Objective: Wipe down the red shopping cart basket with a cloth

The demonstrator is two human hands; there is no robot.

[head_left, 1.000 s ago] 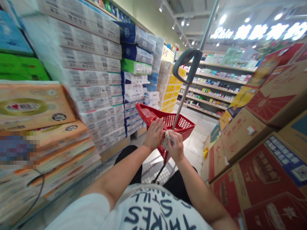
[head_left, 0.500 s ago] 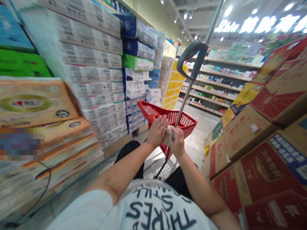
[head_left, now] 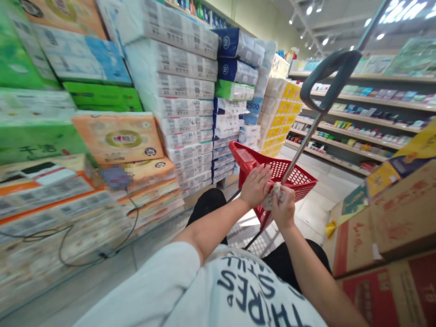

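My left hand [head_left: 255, 185] lies with fingers stretched out against the near rim of a red shopping basket [head_left: 297, 180]. My right hand [head_left: 283, 208] is closed round a crumpled whitish cloth or tissue [head_left: 274, 192], pressed against the basket beside the left hand. The basket's long metal pull handle with a grey grip [head_left: 327, 72] rises up and to the right from between my hands.
Tall stacks of packaged tissue and paper goods [head_left: 184, 104] line the left side. Cardboard boxes [head_left: 391, 213] are piled on the right. Store shelves [head_left: 357, 131] with small goods run along the back. A tiled aisle floor [head_left: 316, 204] lies ahead.
The view has swung left, so hands and basket sit further right in frame. Both hands keep the same hold at the basket's rim.
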